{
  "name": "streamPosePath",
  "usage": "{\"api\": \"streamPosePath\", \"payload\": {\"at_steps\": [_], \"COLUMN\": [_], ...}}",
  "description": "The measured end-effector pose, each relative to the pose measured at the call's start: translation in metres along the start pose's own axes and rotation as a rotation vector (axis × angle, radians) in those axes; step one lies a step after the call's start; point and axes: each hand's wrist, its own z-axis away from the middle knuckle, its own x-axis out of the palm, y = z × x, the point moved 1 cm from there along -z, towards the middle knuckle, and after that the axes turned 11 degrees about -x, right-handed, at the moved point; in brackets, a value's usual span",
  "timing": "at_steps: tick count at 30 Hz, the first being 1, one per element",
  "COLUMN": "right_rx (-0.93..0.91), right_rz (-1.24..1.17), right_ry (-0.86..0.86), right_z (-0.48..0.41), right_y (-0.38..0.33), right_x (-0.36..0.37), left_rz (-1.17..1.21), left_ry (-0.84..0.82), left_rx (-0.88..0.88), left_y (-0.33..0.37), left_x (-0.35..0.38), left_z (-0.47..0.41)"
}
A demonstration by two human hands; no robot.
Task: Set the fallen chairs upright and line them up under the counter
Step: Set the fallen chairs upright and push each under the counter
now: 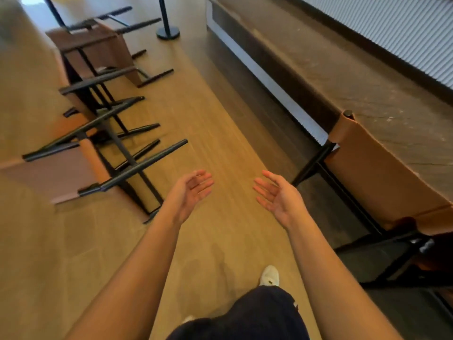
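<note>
Left hand [190, 192]: released, fingers loosely spread, palm turned inward, holding nothing; raised over the floor.
Right hand [277, 195]: released, fingers relaxed, palm facing the left hand, holding nothing; the two hands are apart.
Nearest fallen chair [56, 173]: on its side on the floor, left of the left hand; brown seat, black legs pointing right, not touched.
Farther fallen chair [98, 45]: on its side beyond the first, legs tangled among the black frames between; count of chairs there unclear.
Upright chair [382, 173]: right of the right hand, tan back against the counter edge.
Counter [343, 77]: dark top, running along the right.
Stanchion base [168, 33]: black disc, far end of the floor.
Floor [220, 119]: light wood planks.
White shoe [269, 276]: below the hands.
</note>
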Motion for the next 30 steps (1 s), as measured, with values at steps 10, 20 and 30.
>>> {"api": "streamPosePath", "payload": {"at_steps": [10, 20, 30], "right_rx": [0.128, 0.194, 0.222], "right_rz": [0.078, 0.164, 0.248], "right_ry": [-0.302, -0.531, -0.656], "right_z": [0.070, 0.061, 0.004], "right_y": [0.121, 0.168, 0.191], "right_x": [0.182, 0.332, 0.513], "left_rz": [0.130, 0.256, 0.275], "left_ry": [0.207, 0.359, 0.504], "left_rx": [0.148, 0.280, 0.323], "left_y": [0.046, 0.107, 0.233], "left_x": [-0.213, -0.331, -0.428], "left_z": [0.108, 0.145, 0.126]}}
